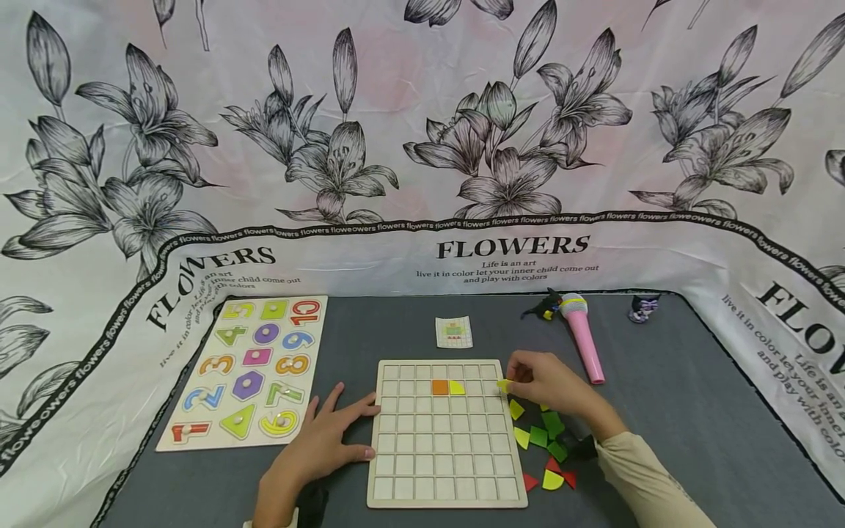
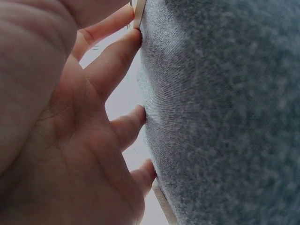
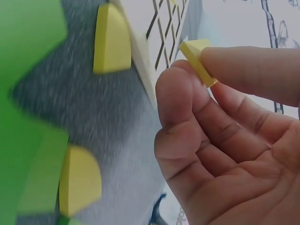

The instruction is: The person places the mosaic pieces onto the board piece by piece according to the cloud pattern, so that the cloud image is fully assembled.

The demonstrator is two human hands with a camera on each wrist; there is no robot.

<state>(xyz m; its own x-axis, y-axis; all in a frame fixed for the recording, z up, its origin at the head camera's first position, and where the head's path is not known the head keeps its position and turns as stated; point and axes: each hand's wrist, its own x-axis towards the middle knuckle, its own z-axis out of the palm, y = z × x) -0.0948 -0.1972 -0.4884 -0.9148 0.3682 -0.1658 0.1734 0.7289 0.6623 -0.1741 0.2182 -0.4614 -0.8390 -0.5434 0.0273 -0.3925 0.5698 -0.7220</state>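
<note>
A wooden number-and-shape puzzle [image 1: 246,370] lies at the left of the grey felt table [image 1: 693,411], well apart from the work. Beside it, the left hand [image 1: 328,438] rests flat with fingers straight, its fingertips [image 2: 133,40] pressed against the left edge of the wooden grid board [image 1: 444,434], gripping nothing. On the board, an orange square [image 1: 440,387] and a yellow quarter-round piece [image 1: 457,387] sit side by side in the second row; a small pattern card [image 1: 454,332] lies just beyond the board's far edge. At the board's right rim, the right hand [image 1: 551,385] pinches a small yellow piece [image 3: 198,58] between thumb and forefinger, held just above the edge. Loose green, yellow and red pieces [image 1: 544,440] are scattered below that hand, with a pink toy microphone [image 1: 584,340] behind it. The pinch catches only the piece's edge, so the piece could slip and drop among the loose ones; should the steadying hand lift, the light board might slide and jolt the two seated tiles.
</note>
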